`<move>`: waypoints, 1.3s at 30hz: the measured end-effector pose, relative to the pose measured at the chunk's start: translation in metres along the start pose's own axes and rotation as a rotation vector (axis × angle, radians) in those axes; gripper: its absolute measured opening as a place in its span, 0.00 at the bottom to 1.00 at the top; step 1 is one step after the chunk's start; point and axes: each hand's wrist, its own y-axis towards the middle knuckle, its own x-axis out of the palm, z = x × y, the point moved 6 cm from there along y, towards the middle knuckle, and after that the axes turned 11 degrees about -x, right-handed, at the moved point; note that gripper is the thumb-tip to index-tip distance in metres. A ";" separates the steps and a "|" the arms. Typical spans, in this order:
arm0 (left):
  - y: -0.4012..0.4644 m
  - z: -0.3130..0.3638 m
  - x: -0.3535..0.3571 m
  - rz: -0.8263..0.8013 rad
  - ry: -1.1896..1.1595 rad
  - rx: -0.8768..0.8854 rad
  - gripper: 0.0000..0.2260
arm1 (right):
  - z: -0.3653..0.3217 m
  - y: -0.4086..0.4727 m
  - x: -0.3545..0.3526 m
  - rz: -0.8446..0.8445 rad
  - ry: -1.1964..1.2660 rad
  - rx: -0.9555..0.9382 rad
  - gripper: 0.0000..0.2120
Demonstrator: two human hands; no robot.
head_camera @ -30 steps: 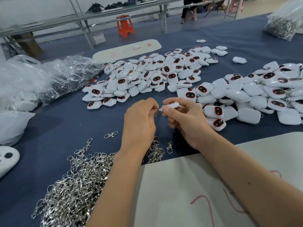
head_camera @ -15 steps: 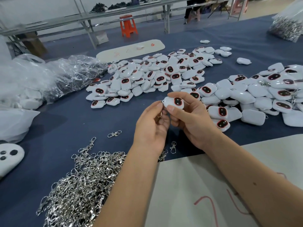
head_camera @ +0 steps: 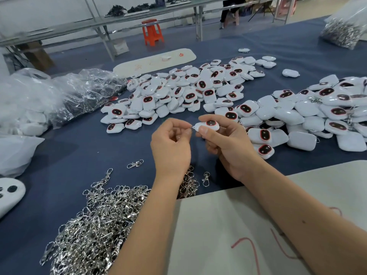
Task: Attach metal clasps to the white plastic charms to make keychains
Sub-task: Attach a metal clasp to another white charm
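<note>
My right hand point(head_camera: 228, 147) pinches a white plastic charm point(head_camera: 208, 125) with a red-rimmed dark face, held above the blue table. My left hand point(head_camera: 170, 143) has its fingers curled, its fingertips at the charm's small end, where a bit of metal point(head_camera: 192, 127) shows. The clasp itself is mostly hidden inside the left hand. A big heap of silver metal clasps point(head_camera: 95, 225) lies at the near left. Loose white charms lie in a pile point(head_camera: 178, 92) at the middle and another pile point(head_camera: 309, 114) at the right.
Two stray clasps point(head_camera: 135, 163) point(head_camera: 206, 178) lie near my wrists. A white board with red marks point(head_camera: 248, 225) covers the near right. Clear plastic bags point(head_camera: 49, 100) sit at the left, a bag of clasps point(head_camera: 343, 30) at the far right. Another white board point(head_camera: 155, 61) lies behind the charms.
My hands turned the charm from edge-on to face up and shifted it slightly. The left fingers now meet the charm's small end; the camera view shifted a little.
</note>
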 end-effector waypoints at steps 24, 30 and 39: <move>-0.001 -0.006 -0.001 -0.003 -0.150 -0.121 0.10 | 0.001 0.001 -0.001 -0.016 0.033 0.006 0.12; -0.007 0.015 0.002 -0.038 0.491 0.287 0.09 | 0.003 0.001 0.000 -0.037 -0.051 -0.022 0.13; -0.003 0.008 -0.012 0.076 0.397 0.166 0.07 | -0.017 -0.004 -0.025 0.416 -0.540 -0.261 0.23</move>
